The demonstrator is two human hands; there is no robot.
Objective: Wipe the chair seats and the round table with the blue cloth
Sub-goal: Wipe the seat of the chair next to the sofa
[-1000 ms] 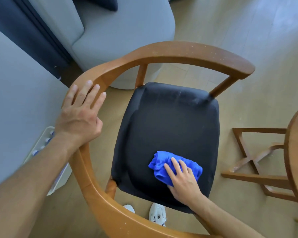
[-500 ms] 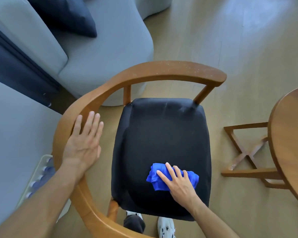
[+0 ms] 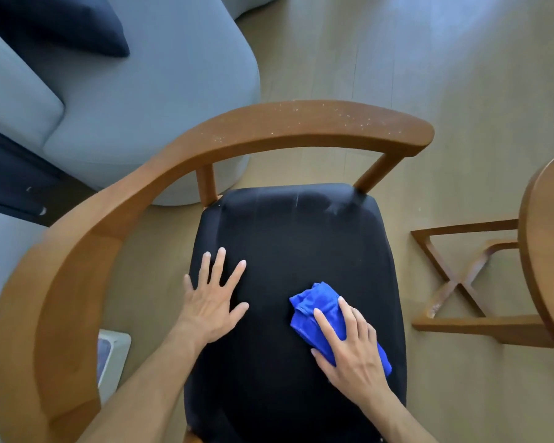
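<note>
A wooden armchair with a curved backrest (image 3: 269, 129) stands below me, its black seat (image 3: 301, 244) facing up. The bunched blue cloth (image 3: 314, 302) lies on the seat's right front part. My right hand (image 3: 349, 350) presses flat on the cloth with fingers straight. My left hand (image 3: 213, 295) rests flat on the seat's left side, fingers spread, holding nothing. The round wooden table (image 3: 547, 251) shows at the right edge, only partly in view.
A grey sofa (image 3: 157, 75) with a dark cushion (image 3: 61, 24) stands behind the chair at the upper left. The table's crossed wooden base (image 3: 454, 282) sits on the floor right of the chair. A white object (image 3: 112, 350) lies under the left armrest.
My left hand has left the chair's curved armrest and now lies flat on the seat. The right hand and cloth have shifted slightly right on the seat.
</note>
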